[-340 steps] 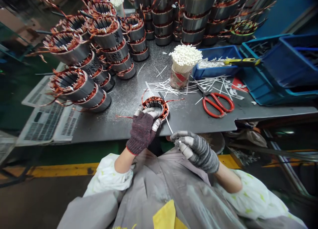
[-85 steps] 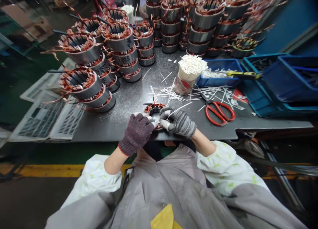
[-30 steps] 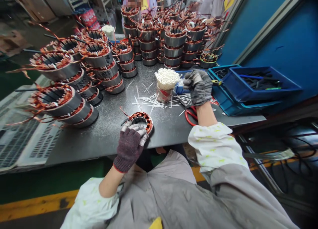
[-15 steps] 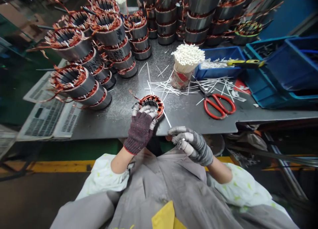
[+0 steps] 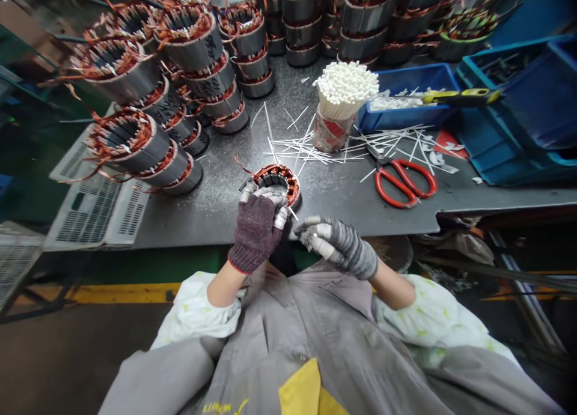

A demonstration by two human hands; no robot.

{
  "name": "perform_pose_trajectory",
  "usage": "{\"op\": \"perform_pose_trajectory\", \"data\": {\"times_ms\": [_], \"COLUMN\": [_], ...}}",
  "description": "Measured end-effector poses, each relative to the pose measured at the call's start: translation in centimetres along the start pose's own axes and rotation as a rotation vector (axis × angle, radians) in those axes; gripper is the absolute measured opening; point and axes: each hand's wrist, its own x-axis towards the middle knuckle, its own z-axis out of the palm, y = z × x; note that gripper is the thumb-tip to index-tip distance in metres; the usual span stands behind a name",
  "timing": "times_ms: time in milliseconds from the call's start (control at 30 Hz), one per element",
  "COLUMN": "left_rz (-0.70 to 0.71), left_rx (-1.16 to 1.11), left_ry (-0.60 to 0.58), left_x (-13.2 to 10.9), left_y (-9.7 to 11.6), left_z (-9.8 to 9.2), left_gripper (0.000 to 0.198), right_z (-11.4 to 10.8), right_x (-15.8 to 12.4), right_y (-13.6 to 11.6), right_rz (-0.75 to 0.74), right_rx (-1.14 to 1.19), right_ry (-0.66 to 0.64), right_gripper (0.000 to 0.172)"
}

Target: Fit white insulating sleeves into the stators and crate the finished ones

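A motor stator (image 5: 292, 185) with copper windings lies near the table's front edge. My left hand (image 5: 258, 223), in a dark maroon glove with taped fingertips, is closed over its near left rim. My right hand (image 5: 337, 244), in a grey striped glove with pale fingers, is pinched just off the stator's near right side. From its fingertips a thin white stick (image 5: 293, 212) runs to the stator's edge; the stick's far part is hidden within the windings. Loose white sticks (image 5: 311, 149) lie scattered beyond the stator.
Red-handled scissors (image 5: 406, 184) lie at right. Behind them stand a cup of white sticks (image 5: 334, 124), a blue bin (image 5: 408, 119) with a yellow-handled tool (image 5: 464, 96) across it, and teal bins (image 5: 491, 157). Stacked stators (image 5: 144, 154) fill the left and back.
My right hand has moved left and closer to the stator, and much less of the stick shows between them. My left hand stays on the stator. The view has shifted slightly.
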Motion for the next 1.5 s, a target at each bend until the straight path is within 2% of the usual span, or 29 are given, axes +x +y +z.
{"op": "perform_pose_trajectory", "data": {"times_ms": [67, 167, 267, 333, 500, 600, 700, 800, 900, 967, 1033, 1267, 1433, 1500], "left_rz": [-0.042, -0.158, -0.269, -0.287, -0.252, -0.257, -0.281, -0.286, -0.213, -0.159, -0.140, -0.030, -0.044, -0.003], "left_rx": [-0.020, -0.033, -0.052, -0.064, -0.045, 0.032, 0.106, 0.075, -0.016, -0.051, -0.049, -0.051, -0.059, -0.084], "left_ry": [0.034, 0.159, 0.239, 0.248, 0.208, 0.212, 0.215, 0.232, 0.226, 0.213, 0.221, 0.207, 0.115, 0.107], "left_x": [0.0, -0.1, -0.3, -0.2, 0.5, 0.8, 0.8, 0.7, 0.9, 1.0, 1.0, 0.4, 0.1, 0.1], "left_y": [0.2, 0.7, 1.0, 1.1, 1.3, 1.5, 1.8, 1.8, 1.7, 1.6, 1.4, 0.9, 0.6, 0.7], "left_z": [0.2, 0.9, 1.5, 1.7, 1.5, 1.7, 2.0, 1.8, 1.2, 1.0, 0.9, 0.6, -0.1, -0.1], "left_gripper": [0.018, 0.025, 0.045, 0.050, 0.043, 0.045, 0.049, 0.049, 0.030, 0.018, 0.014, 0.023, 0.024, 0.023], "right_z": [0.5, 1.2, 1.8, 1.9, 1.2, 0.9, 1.1, 1.5, 1.6, 1.5, 1.3, 1.3, 0.2, -0.2], "right_x": [1.1, 1.7, 1.2, 0.7, -0.2, -0.3, 0.2, 1.3, 2.6, 3.2, 3.6, 4.3, 4.5, 4.7], "right_y": [1.2, 2.1, 1.8, 1.2, 0.7, 1.2, 1.6, 1.4, 0.9, 0.7, 0.5, 1.3, 2.3, 2.0], "right_rz": [0.013, 0.031, 0.092, 0.111, -0.041, -0.049, 0.018, 0.129, 0.391, 0.535, 0.583, 0.449, 0.236, 0.152], "right_rx": [-0.003, -0.024, -0.008, -0.002, -0.095, -0.129, -0.064, 0.091, 0.346, 0.486, 0.530, 0.209, -0.144, -0.333], "right_ry": [0.014, 0.101, 0.235, 0.256, 0.080, -0.017, 0.001, 0.173, 0.334, 0.368, 0.368, 0.292, 0.155, 0.087], "right_gripper": [0.026, 0.025, 0.024, 0.023, 0.025, 0.026, 0.025, 0.023, 0.022, 0.028, 0.031, 0.015, 0.020, 0.022]}}
